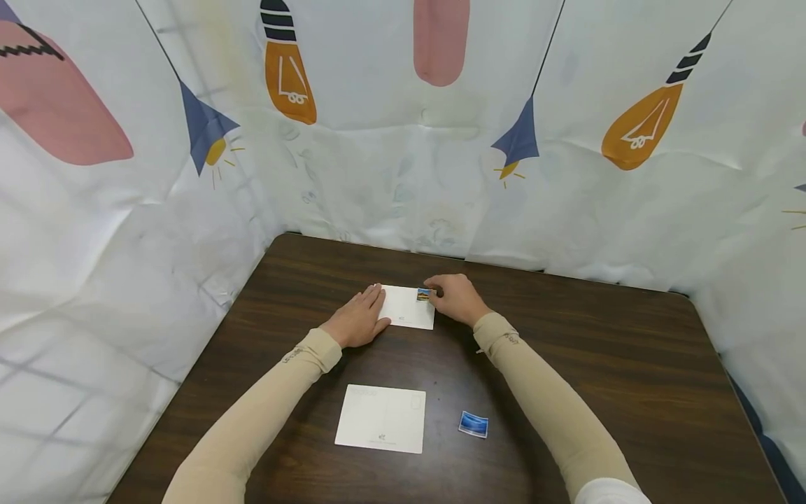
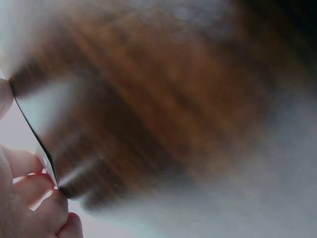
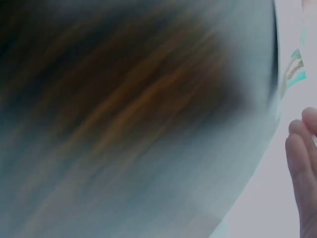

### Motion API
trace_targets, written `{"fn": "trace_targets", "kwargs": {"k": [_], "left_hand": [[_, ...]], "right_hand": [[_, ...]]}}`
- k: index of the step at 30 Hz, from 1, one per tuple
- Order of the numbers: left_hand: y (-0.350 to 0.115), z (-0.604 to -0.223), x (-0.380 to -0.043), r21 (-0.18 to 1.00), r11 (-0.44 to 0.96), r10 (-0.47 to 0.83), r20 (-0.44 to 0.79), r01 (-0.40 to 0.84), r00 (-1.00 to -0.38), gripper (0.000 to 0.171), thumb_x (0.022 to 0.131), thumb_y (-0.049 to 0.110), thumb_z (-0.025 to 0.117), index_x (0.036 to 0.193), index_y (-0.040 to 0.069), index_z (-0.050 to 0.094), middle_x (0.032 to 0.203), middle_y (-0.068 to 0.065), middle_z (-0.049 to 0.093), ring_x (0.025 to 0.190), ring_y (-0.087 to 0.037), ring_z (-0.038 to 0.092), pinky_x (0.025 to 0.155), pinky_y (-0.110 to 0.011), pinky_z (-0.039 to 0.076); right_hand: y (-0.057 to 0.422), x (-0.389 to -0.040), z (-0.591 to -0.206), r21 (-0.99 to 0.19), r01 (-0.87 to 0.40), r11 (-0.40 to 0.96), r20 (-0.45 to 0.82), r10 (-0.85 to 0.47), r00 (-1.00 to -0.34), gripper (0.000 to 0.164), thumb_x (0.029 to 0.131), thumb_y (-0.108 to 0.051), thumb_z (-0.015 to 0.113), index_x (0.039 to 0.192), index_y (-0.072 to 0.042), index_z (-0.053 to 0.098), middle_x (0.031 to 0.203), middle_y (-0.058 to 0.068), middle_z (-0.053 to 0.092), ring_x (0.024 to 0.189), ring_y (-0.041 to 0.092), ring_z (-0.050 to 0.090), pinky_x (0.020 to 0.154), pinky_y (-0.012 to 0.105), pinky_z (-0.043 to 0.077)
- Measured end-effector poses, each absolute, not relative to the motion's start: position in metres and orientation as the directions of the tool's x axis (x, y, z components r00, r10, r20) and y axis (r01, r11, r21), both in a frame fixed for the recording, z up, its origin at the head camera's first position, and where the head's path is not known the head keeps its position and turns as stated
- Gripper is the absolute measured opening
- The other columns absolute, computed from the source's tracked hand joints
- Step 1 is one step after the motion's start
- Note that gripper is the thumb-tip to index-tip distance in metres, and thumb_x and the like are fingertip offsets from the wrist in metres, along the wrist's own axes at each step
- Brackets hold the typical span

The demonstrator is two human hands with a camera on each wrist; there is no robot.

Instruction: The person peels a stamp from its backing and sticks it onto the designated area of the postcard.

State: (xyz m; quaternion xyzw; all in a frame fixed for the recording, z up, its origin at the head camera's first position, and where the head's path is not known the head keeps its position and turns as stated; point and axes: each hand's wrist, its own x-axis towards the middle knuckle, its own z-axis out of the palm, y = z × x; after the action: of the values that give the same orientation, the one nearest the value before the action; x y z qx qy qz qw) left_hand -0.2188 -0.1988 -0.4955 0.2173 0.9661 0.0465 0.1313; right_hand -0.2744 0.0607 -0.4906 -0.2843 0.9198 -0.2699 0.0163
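Observation:
A white postcard [image 1: 403, 313] lies toward the back of the table. My left hand [image 1: 360, 316] rests on its left edge, fingers straight and thumb spread toward the lower corner. At the card's upper right corner is a small postage stamp [image 1: 424, 295] with a blue and yellow picture. My right hand [image 1: 460, 299] holds this stamp by its right side, with forefinger and thumb curled around it. In the right wrist view, the stamp [image 3: 296, 68] shows above several fingers [image 3: 298, 153]. Fingers [image 2: 37, 186] of the left hand appear at the card's edge in the left wrist view.
Nearer to me lies a second white postcard [image 1: 382, 418] with a printed box at its upper right. A blue stamp [image 1: 474, 424] lies to its right. The dark wood table [image 1: 604, 392] backs onto a white patterned curtain [image 1: 390, 182].

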Motion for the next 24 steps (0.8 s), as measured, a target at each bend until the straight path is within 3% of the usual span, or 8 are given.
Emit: {"fn": "trace_targets", "kwargs": {"k": [3,4,5,7,8,10,24], "left_hand": [[-0.199,-0.495,-0.218,0.149,0.899,0.437,-0.224,0.413,-0.871,0.072,0.111,0.042,0.042,0.161,-0.007,0.024,0.171,-0.026,0.020,0.161,-0.040,0.022,0.131,-0.054,0.026],[-0.199,-0.495,-0.218,0.152,0.898,0.439,-0.222,0.414,-0.871,0.072,0.111,0.042,0.042,0.161,-0.007,0.024,0.171,-0.026,0.021,0.161,-0.040,0.022,0.131,-0.054,0.026],[-0.200,-0.495,-0.218,0.153,0.897,0.440,-0.221,0.415,-0.870,0.072,0.111,0.042,0.042,0.161,-0.007,0.024,0.171,-0.026,0.021,0.161,-0.040,0.022,0.131,-0.054,0.026],[-0.200,-0.495,-0.218,0.158,0.896,0.441,-0.222,0.415,-0.870,0.072,0.111,0.042,0.043,0.161,-0.007,0.024,0.171,-0.026,0.021,0.161,-0.040,0.022,0.131,-0.054,0.027],[-0.200,-0.495,-0.218,0.156,0.897,0.439,-0.228,0.413,-0.869,0.073,0.111,0.042,0.042,0.161,-0.007,0.023,0.171,-0.025,0.020,0.161,-0.039,0.022,0.131,-0.053,0.026],[-0.200,-0.495,-0.218,0.160,0.898,0.438,-0.231,0.410,-0.869,0.073,0.111,0.043,0.042,0.161,-0.006,0.023,0.172,-0.025,0.020,0.161,-0.039,0.021,0.131,-0.053,0.026],[-0.200,-0.496,-0.217,0.170,0.896,0.440,-0.222,0.410,-0.870,0.072,0.111,0.041,0.042,0.161,-0.007,0.023,0.171,-0.026,0.020,0.161,-0.040,0.022,0.131,-0.054,0.026]], "right_hand": [[0.061,-0.273,-0.493,-0.450,-0.572,0.686,0.087,-0.604,-0.793,0.035,0.099,-0.013,0.064,0.133,-0.006,0.070,0.113,0.017,0.077,0.051,0.017,0.044,0.053,0.027,0.039],[0.061,-0.272,-0.494,-0.427,-0.592,0.683,0.076,-0.626,-0.776,0.037,0.099,-0.013,0.064,0.135,-0.006,0.069,0.118,0.017,0.077,0.051,0.017,0.048,0.053,0.028,0.043],[0.061,-0.272,-0.494,-0.408,-0.611,0.679,0.066,-0.645,-0.761,0.038,0.099,-0.015,0.064,0.137,-0.007,0.067,0.123,0.017,0.076,0.057,0.018,0.059,0.057,0.029,0.051],[0.061,-0.270,-0.495,-0.372,-0.640,0.672,0.044,-0.676,-0.736,0.043,0.099,-0.017,0.066,0.141,-0.007,0.064,0.138,0.018,0.069,0.086,0.024,0.076,0.079,0.035,0.063],[0.061,-0.270,-0.495,-0.352,-0.655,0.669,0.034,-0.690,-0.723,0.046,0.099,-0.019,0.066,0.143,-0.007,0.062,0.146,0.017,0.063,0.105,0.027,0.077,0.092,0.039,0.062],[0.059,-0.269,-0.494,-0.316,-0.679,0.663,0.003,-0.715,-0.699,0.051,0.099,-0.024,0.067,0.147,-0.007,0.058,0.154,0.016,0.055,0.136,0.031,0.062,0.111,0.047,0.053],[0.053,-0.264,-0.493,-0.287,-0.633,0.719,-0.253,-0.694,-0.674,0.086,0.100,-0.057,0.059,0.165,-0.011,0.026,0.174,0.010,0.022,0.161,0.030,0.028,0.130,0.046,0.032]]}}
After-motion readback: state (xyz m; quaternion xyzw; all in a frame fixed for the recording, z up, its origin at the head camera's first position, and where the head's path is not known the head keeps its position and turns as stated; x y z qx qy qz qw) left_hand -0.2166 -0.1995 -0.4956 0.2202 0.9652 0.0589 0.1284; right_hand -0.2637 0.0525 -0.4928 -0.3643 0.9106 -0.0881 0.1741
